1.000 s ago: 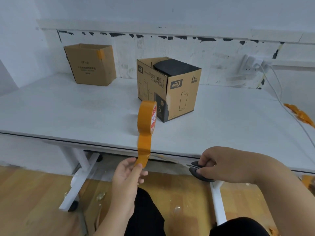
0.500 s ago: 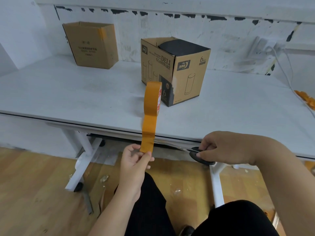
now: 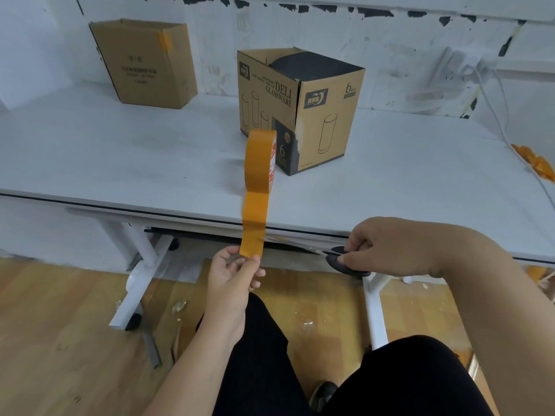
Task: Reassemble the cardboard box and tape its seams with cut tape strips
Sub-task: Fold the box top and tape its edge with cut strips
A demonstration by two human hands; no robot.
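An orange tape roll (image 3: 260,160) stands on edge near the front of the white table (image 3: 120,163). A strip of tape (image 3: 253,229) runs from it down past the table edge, and my left hand (image 3: 232,283) pinches its free end. My right hand (image 3: 399,247) grips black-handled scissors (image 3: 345,261), their blades pointing left toward the strip at the table edge. Behind the roll stands a brown DELI GLASSWARE cardboard box (image 3: 300,109), upright with its top open.
A second plain cardboard box (image 3: 147,63) stands at the back left against the wall. Orange tape scraps (image 3: 533,160) lie at the right edge beside a white cable (image 3: 507,121). Below are the table legs (image 3: 141,265), wood floor and my black-trousered knees.
The view has tilted down and closer. My left hand has drawn the tape strip a little longer below the table edge. My right hand with the scissors stays beside the strip.
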